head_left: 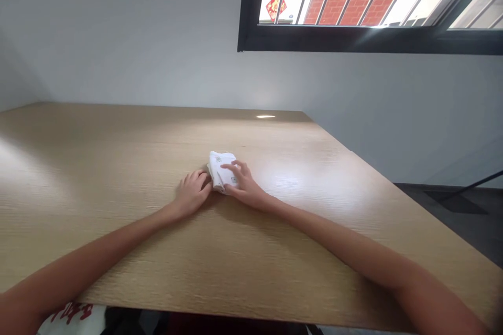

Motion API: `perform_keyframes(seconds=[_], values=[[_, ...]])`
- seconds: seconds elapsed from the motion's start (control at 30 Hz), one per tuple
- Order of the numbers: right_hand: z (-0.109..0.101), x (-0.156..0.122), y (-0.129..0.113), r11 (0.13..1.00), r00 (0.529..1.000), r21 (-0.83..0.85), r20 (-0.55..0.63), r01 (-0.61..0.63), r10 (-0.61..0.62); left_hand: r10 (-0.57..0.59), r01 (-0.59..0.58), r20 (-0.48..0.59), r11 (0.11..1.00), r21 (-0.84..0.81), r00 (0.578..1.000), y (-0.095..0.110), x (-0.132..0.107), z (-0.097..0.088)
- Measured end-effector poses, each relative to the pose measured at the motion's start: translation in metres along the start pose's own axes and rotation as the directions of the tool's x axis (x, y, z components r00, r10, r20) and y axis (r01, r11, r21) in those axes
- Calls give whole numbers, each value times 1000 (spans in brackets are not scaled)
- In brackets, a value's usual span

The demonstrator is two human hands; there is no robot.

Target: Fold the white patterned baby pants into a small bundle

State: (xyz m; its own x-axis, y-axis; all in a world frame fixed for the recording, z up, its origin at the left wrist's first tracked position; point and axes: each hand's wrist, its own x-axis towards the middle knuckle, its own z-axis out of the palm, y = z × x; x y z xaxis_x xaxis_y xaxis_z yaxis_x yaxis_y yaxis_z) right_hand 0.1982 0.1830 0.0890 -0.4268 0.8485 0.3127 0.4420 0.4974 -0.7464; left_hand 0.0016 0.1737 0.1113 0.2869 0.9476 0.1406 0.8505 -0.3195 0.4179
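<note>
A small white folded cloth (pixel 220 163) with little printed figures lies on the wooden table, its layers showing along the left side. My left hand (pixel 193 188) rests on the tabletop against that left edge, fingers bent and thumb at the cloth's near corner; its fingertips are partly hidden there. From the right, my right hand (pixel 244 186) grips the cloth, with fingers curved over the top and the thumb at the near edge.
The wide light wooden table (pixel 129 152) meets a pale wall (pixel 137 31) at the back. Its right edge runs diagonally down beside a dark floor (pixel 463 209). A dark-framed window (pixel 338 39) with bars is above at the right.
</note>
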Motion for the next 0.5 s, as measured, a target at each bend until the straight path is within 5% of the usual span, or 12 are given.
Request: perform_keyframes(seconds=[0.1,0.27,0.37,0.5], values=[[8,-12,-13,989,986,-47,101,140,-135,74,-64,22,949,-308,997,3,-3,-1],[9,-25,-37,985,982,62,83,163,-168,65,30,94,644,-764,993,19,-18,0],[4,-26,-52,965,987,-216,84,152,-136,-23,147,154,479,-865,988,26,-21,2],[6,-28,-61,787,966,-564,87,250,-244,-31,183,182,302,-936,983,28,-23,8]])
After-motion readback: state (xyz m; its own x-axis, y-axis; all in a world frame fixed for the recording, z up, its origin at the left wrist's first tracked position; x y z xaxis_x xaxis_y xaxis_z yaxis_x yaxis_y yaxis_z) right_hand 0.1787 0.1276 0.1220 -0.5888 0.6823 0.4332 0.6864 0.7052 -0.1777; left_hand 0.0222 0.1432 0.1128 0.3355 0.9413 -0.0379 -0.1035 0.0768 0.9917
